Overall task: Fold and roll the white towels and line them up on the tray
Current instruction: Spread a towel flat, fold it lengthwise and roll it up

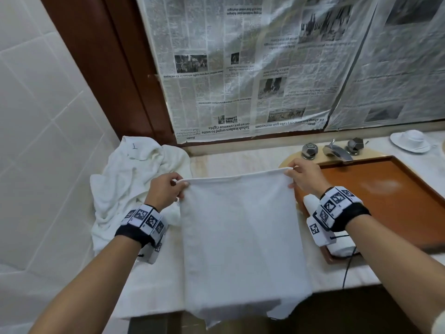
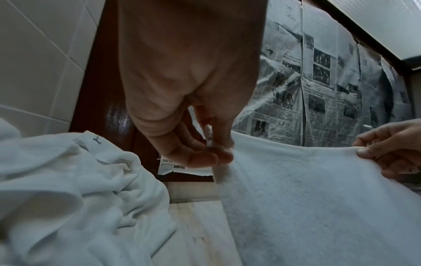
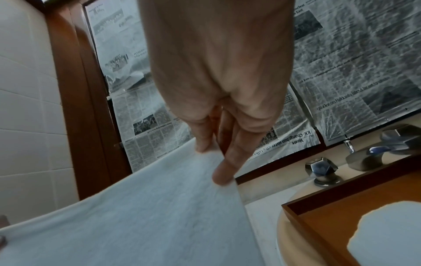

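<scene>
A white towel (image 1: 238, 239) hangs doubled over in front of me, its lower end falling past the counter's front edge. My left hand (image 1: 168, 189) pinches its top left corner, and my right hand (image 1: 304, 175) pinches its top right corner. The left wrist view shows the left hand (image 2: 214, 153) gripping the towel (image 2: 307, 198) edge; the right wrist view shows the right hand (image 3: 214, 158) on the towel (image 3: 148, 216) corner. A brown wooden tray (image 1: 390, 201) lies to the right, with one rolled towel (image 1: 337, 247) along its near left side, partly hidden by my right wrist.
A heap of loose white towels (image 1: 125, 184) lies on the counter at the left against the tiled wall. Behind the tray stand tap handles and a spout (image 1: 337, 150). A white dish (image 1: 410, 141) sits far right. Newspaper covers the wall behind.
</scene>
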Available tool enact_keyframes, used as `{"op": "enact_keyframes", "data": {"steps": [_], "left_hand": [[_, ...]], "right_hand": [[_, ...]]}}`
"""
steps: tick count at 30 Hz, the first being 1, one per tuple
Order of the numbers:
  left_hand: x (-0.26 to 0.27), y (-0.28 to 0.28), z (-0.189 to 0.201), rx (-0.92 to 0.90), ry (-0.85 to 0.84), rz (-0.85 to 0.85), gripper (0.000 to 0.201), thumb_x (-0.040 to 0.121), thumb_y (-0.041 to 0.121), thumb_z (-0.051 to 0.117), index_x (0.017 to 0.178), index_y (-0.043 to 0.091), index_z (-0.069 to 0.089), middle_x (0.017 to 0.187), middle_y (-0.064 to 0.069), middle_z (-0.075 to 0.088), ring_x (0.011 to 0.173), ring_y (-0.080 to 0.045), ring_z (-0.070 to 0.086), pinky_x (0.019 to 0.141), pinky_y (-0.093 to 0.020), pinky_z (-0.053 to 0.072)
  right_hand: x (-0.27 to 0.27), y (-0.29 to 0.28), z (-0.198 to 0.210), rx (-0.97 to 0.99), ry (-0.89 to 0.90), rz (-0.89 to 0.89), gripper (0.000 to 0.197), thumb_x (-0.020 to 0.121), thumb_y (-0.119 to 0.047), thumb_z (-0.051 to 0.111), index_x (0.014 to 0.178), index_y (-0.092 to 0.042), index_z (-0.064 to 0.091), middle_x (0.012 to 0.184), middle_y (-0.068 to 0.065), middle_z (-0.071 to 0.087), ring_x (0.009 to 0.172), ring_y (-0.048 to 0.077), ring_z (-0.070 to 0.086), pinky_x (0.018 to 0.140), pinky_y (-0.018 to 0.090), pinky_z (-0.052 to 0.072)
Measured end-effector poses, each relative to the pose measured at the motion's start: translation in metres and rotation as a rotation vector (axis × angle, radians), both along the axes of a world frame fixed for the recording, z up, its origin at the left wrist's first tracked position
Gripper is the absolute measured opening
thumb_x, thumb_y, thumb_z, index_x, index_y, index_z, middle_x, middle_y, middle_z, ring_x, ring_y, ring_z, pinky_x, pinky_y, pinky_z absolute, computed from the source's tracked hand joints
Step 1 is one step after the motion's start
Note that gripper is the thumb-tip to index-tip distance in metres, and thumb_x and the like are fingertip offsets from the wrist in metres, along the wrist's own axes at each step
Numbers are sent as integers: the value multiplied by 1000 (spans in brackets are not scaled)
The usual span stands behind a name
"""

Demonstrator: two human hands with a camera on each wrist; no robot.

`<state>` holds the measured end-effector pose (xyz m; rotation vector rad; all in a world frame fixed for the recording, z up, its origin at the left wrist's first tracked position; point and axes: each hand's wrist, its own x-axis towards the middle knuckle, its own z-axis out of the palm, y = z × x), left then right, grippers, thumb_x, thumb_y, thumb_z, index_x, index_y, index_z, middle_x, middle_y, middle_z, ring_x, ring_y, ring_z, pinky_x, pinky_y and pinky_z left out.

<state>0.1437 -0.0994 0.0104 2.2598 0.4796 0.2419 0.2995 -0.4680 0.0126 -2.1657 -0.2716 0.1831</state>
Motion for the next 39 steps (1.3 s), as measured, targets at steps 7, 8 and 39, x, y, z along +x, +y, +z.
{"op": "enact_keyframes", "data": {"steps": [7, 8, 39], "left_hand": [[54, 18, -36, 2, 51, 9, 17, 90, 22, 69, 75, 16, 68, 56, 0, 69, 58, -18, 68, 69, -37, 58], [64, 20, -42, -2, 59, 14, 17, 90, 22, 69, 74, 17, 68, 56, 1, 69, 57, -16, 68, 72, -36, 58], [198, -37, -168, 337, 222, 51, 60, 97, 50, 35, 147, 18, 45, 159, -7, 31, 145, -31, 28, 111, -56, 31]], "right_hand": [[45, 23, -34, -19, 36, -66, 12, 94, -18, 64, 84, -12, 62, 88, 12, 66, 68, 25, 70, 71, 50, 60], [55, 26, -42, -13, 52, -69, 11, 93, -18, 65, 84, -12, 62, 88, 12, 66, 69, 25, 70, 71, 50, 60], [138, 139, -132, -474, -59, 343, 52, 103, -28, 40, 151, -11, 30, 158, 9, 28, 145, 26, 24, 115, 42, 25]]}}
